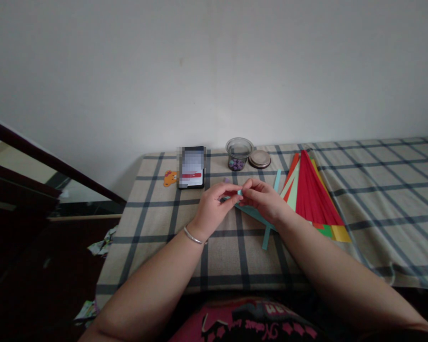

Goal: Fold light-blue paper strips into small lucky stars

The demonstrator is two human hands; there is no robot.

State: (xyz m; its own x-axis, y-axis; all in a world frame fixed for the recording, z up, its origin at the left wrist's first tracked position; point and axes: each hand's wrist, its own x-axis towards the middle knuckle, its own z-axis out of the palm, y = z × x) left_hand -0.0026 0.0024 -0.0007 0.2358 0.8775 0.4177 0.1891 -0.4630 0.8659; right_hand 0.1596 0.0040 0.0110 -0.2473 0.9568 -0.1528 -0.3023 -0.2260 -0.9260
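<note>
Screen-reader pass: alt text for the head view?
Left hand and right hand pinch a small light-blue piece over a checked tablecloth. Beyond sit a phone and a clear tub of purple pieces; fanned coloured strips lie to the right.

Two bare arms (151,280) reach forward; the left hand (212,206) and right hand (264,197) pinch close together, fingers (227,187) bent.

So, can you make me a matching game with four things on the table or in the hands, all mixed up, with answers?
Things:
1. See-through cup
2. Phone
3. Top paper strips in the fan
4. Small light-blue bit

Clues:
A. Red
B. Between left hand and right hand
C. Beside an orange cutout
D. Has purple pieces inside

Pairs: 1-D, 2-C, 3-A, 4-B
</note>
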